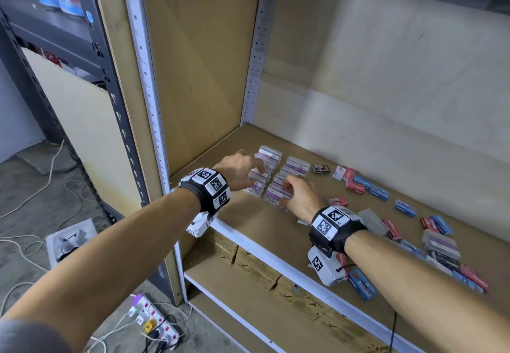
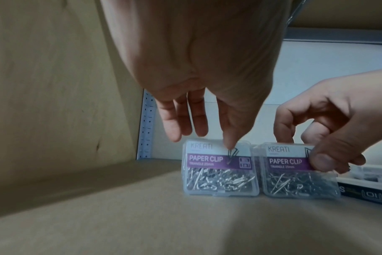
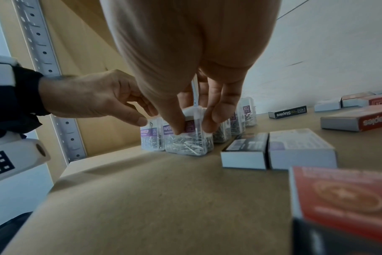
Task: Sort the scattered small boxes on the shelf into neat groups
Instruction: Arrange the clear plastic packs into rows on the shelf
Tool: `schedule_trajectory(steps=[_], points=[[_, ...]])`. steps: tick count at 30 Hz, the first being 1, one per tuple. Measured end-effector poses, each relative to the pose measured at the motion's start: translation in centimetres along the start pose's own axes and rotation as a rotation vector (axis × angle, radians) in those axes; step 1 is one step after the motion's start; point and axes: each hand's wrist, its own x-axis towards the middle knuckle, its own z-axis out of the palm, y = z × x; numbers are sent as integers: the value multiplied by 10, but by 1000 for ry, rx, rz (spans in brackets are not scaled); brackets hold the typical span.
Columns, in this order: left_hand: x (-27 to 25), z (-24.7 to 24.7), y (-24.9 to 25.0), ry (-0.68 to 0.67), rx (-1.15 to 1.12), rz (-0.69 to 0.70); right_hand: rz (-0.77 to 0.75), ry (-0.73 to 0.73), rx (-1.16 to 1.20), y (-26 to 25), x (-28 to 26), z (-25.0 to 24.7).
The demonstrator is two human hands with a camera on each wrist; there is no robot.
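Note:
Clear paper clip boxes with purple labels stand in two short rows (image 1: pixel 276 171) at the left of the brown shelf (image 1: pixel 248 223). My right hand (image 1: pixel 285 192) pinches the front box of the right row (image 3: pixel 189 139) between thumb and fingers. Its label shows in the left wrist view (image 2: pixel 294 172). My left hand (image 2: pixel 203 138) hangs over the left row with fingers fairly straight. One fingertip rests on the top edge of that row's front box (image 2: pixel 218 169). The two front boxes stand side by side, nearly touching.
Red and blue staple boxes (image 1: pixel 367 187) lie scattered to the right, with a black one (image 1: pixel 321 169) near the rows. A mixed pile (image 1: pixel 441 245) sits at the front right. The brown side panel (image 1: pixel 198 62) closes the left. Cardboard cartons (image 1: pixel 256 267) fill the lower shelf.

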Motion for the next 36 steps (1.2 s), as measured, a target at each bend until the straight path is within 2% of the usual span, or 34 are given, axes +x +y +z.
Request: schedule_trajectory(steps=[5,10,13,23,27,30,33,36], points=[[11,-10,11,50,-6,19,-14,1,50,4,-9,-17],[31,-15,39,91,-68,106,-20,61,4,23,-22,-51],[46,-11,65,72,-94,115,77,86,-16,46,-34,-70],[85,22,168,-56,-112,333,315,90,-82,135,-104,-116],[96,44,203,-118,-146,432,357,18,-116,156,-135,-122],[100,60,226,-220,-139,480,372,-20,-113,165,-151,-120],[101,75,239,-271,-108,495,385,-68,-92,168,-161,-114],[103,86,246,-307,-61,493,339,-58,-90,168,-167,-106]])
